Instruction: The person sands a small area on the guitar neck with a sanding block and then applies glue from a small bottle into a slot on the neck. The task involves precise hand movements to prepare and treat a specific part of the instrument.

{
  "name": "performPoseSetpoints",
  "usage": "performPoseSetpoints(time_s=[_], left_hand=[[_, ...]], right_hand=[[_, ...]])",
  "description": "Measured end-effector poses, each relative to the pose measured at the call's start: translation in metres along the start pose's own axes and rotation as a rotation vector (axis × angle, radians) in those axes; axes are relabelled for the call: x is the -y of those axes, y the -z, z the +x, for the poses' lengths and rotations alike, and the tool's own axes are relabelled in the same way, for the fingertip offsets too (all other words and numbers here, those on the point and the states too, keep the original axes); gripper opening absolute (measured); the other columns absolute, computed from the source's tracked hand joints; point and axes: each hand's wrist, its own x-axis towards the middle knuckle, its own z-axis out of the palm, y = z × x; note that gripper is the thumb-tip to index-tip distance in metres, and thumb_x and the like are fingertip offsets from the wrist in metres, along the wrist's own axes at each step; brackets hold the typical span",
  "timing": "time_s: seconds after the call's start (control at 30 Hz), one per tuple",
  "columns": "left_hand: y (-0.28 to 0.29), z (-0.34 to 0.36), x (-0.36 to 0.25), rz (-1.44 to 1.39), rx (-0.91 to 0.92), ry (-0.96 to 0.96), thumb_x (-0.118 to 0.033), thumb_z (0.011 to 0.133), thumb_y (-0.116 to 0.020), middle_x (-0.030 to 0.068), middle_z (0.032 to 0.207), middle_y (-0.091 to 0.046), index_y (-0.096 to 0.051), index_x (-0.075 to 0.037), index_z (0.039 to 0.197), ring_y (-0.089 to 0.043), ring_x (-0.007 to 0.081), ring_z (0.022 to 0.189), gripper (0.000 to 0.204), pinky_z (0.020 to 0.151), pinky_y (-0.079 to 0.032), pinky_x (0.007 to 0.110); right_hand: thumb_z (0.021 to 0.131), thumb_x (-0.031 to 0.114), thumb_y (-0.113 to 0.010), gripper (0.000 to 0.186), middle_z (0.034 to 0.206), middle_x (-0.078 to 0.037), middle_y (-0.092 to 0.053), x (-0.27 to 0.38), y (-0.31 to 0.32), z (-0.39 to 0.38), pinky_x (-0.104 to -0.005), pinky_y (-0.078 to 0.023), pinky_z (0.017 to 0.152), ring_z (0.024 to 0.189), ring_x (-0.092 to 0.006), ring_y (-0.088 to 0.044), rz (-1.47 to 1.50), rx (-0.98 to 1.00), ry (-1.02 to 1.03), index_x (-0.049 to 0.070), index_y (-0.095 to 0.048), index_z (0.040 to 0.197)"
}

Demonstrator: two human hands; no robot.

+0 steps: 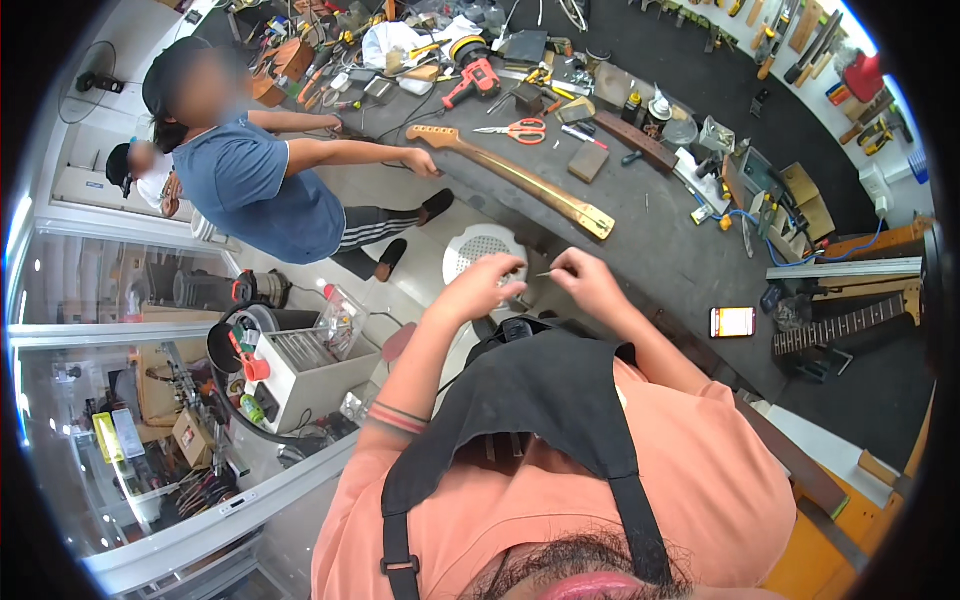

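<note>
My left hand is held in front of the black apron, at the near edge of the workbench. Its fingers are curved, with a gap between them and the thumb, and I see nothing in it. Close by on the right, my right hand pinches a small thin sliver whose kind I cannot make out; its tip points toward the left hand. Beyond both hands a wooden guitar neck lies slantwise on the bench, a light strip along its length. Orange-handled scissors and a brown block lie behind it.
A co-worker in a blue shirt stands at the left, hands at the bench edge. A red power tool and many hand tools crowd the back. A lit phone and a fretted neck lie right. A white stool stands below the bench.
</note>
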Motion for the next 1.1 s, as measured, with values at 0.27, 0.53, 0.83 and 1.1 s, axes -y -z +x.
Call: performPoseSetpoints(time_s=[0.27,0.53,0.83,1.1], left_hand=[[-0.004,-0.004,-0.026,0.061,0.046,0.100,-0.020,0.105,-0.072,0.0224,0.101,-0.078,-0.075,-0.001,0.112,-0.075,0.0428,0.099,0.020,0.088,-0.058,0.050],[0.019,-0.011,0.039,-0.110,0.046,0.300,-0.019,0.107,-0.072,0.0200,0.100,-0.078,-0.072,0.001,0.111,-0.075,0.0361,0.095,0.021,0.087,-0.058,0.045],[0.052,0.043,0.191,-0.297,0.156,0.381,-0.015,0.108,-0.069,0.0111,0.097,-0.074,-0.070,0.001,0.112,-0.069,0.0202,0.092,0.016,0.087,-0.056,0.036],[0.071,0.206,0.234,0.135,0.269,-0.379,-0.015,0.102,-0.072,0.0105,0.126,-0.073,-0.070,-0.006,0.109,-0.066,0.0365,0.120,0.011,0.100,-0.053,0.050]], right_hand=[[0.102,0.015,-0.080,0.022,0.108,-0.014,-0.079,0.007,-0.011,-0.003,-0.0393,-0.058,0.093,0.102,-0.0228,-0.074,0.312,0.115,-0.032,-0.001,-0.074,0.116],[0.098,0.023,-0.081,0.029,0.110,-0.021,-0.080,-0.140,0.009,0.055,-0.0463,-0.061,0.091,0.101,-0.0346,-0.078,-0.234,-0.532,-0.342,0.000,-0.073,0.113],[0.104,0.038,-0.075,0.040,0.115,-0.021,-0.081,-0.117,0.028,0.107,-0.0572,-0.059,0.095,0.110,-0.0441,-0.077,-0.589,-0.323,-0.700,0.003,-0.065,0.121],[0.102,0.026,-0.071,0.022,0.107,-0.019,-0.080,-0.120,0.016,0.112,-0.0565,-0.054,0.091,0.100,-0.0411,-0.077,-0.837,-0.374,-0.685,0.006,-0.068,0.110]])
